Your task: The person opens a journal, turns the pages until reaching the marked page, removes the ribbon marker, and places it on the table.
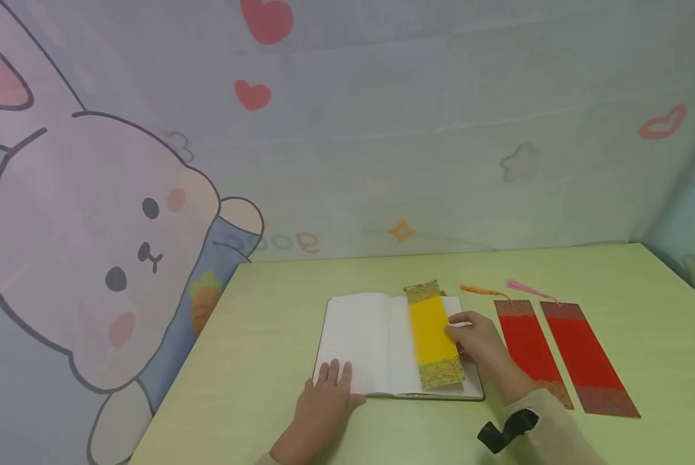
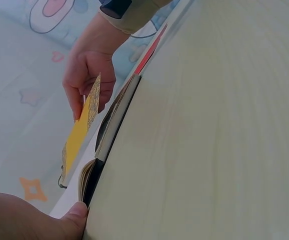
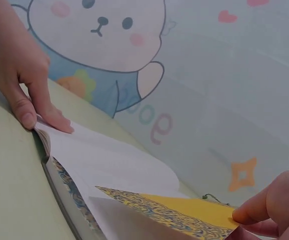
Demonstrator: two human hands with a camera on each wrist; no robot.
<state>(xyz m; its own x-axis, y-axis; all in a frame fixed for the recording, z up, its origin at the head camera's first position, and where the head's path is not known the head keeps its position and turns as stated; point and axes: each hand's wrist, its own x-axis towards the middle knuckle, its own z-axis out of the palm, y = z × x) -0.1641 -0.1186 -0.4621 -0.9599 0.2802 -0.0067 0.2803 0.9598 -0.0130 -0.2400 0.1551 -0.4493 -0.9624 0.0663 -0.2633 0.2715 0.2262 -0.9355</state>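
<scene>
An open book (image 1: pixel 356 336) with blank white pages lies on the table. My left hand (image 1: pixel 327 403) rests with straight fingers on the lower part of its left page, the thumb at the bottom edge. My right hand (image 1: pixel 480 339) pinches a yellow bookmark (image 1: pixel 433 329) with patterned gold ends by its right edge. In the left wrist view the bookmark (image 2: pixel 79 127) is raised above the right page and tilted. The right wrist view shows the thumb on the bookmark's yellow face (image 3: pixel 204 210), with a dark green cord at its far end.
Right of the book lie two red bookmarks, one (image 1: pixel 524 342) with an orange tassel (image 1: pixel 480 290), the other (image 1: pixel 586 352) with a pink tassel (image 1: pixel 530 288). The pale green table (image 1: pixel 237 361) meets a printed cloth backdrop (image 1: pixel 382 129) at its far edge.
</scene>
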